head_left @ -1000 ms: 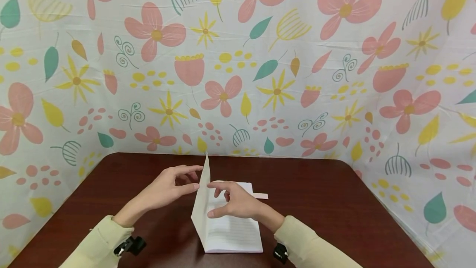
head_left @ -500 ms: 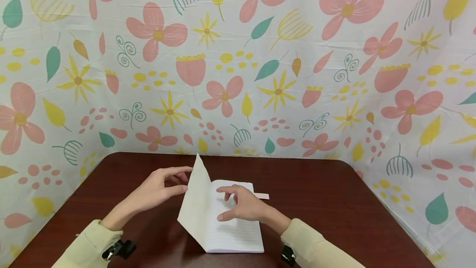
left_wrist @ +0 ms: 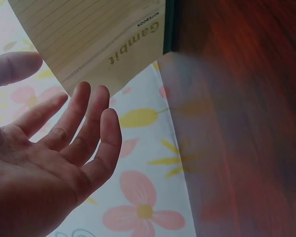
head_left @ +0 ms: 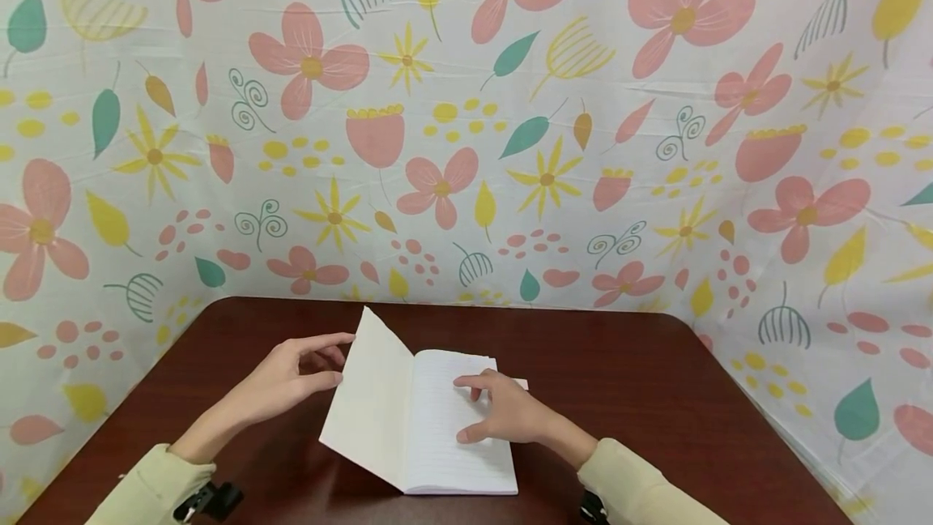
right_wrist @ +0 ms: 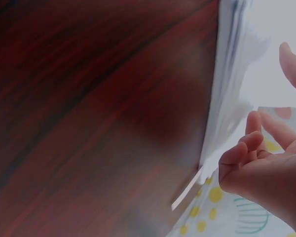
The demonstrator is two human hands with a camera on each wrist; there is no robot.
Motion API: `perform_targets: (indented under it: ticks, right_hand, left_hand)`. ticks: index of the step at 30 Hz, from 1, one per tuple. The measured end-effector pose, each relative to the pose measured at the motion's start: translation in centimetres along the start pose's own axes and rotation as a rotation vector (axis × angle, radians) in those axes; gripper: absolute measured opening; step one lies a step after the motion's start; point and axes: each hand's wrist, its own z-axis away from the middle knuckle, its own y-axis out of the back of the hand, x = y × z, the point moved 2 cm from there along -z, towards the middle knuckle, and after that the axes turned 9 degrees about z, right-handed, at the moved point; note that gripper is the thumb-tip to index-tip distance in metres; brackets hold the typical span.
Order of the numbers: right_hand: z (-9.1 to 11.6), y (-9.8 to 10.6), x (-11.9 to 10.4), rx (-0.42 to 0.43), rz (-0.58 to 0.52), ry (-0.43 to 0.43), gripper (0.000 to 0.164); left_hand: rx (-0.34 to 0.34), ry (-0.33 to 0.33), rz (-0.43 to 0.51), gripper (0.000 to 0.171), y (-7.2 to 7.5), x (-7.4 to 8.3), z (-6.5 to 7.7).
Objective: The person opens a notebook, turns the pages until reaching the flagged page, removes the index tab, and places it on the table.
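Note:
A notebook (head_left: 455, 420) with lined white pages lies on the table, a pale leaf on its left side tilted up. In the left wrist view that leaf (left_wrist: 96, 34) bears ruled lines and the print "Gambit NOTEBOOK" on its outer face. My left hand (head_left: 280, 379) touches the leaf's outer edge with thumb and index finger, the other fingers loosely bent. Over the right-hand page is my right hand (head_left: 510, 411), index finger and thumb apart, holding nothing. Whether its fingertips touch the paper I cannot tell. A white strip (right_wrist: 186, 190) sticks out from the notebook's right side.
The dark reddish-brown wooden table (head_left: 619, 395) extends on both sides of the notebook. A white cloth (head_left: 466, 144) with pink, yellow and green flower prints hangs behind and along the sides.
The raised leaf has swung leftward, from nearly upright to a wider slant, with my left hand moving left along with it. My right hand has shifted right across the page.

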Motion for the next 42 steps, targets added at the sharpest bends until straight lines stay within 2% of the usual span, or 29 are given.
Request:
perform_targets:
  ticks: [7,16,24,28,34,42]
  right_hand:
    - [1.6,0.8,1.7,-0.009,0.026,-0.042,0.075]
    - [2.7,0.9,2.6,-0.038,0.013,-0.044,0.076]
    - [3.0,0.8,3.0,-0.035,0.014,-0.069,0.076]
    - [3.1,0.8,3.0,-0.046,0.004,-0.076,0.076]
    - [3.2,0.9,3.0,-0.057,-0.021,-0.075,0.076]
    - [3.2,1.0,3.2,-0.062,-0.030,-0.064,0.076]
  left_hand:
    - [-0.004,0.036,0.020,0.053,0.5,-1.3,0.9]
    - [0.006,0.114,-0.020,0.053,0.8,-2.9,2.0]
    - [-0.035,0.144,-0.036,0.054,0.9,-4.8,2.6]
    - [-0.069,0.141,-0.022,0.055,0.9,-5.5,2.8]
    - [-0.101,0.183,0.019,0.056,0.8,-5.9,2.8]
    - [-0.111,0.217,0.090,0.057,0.4,-6.3,2.9]
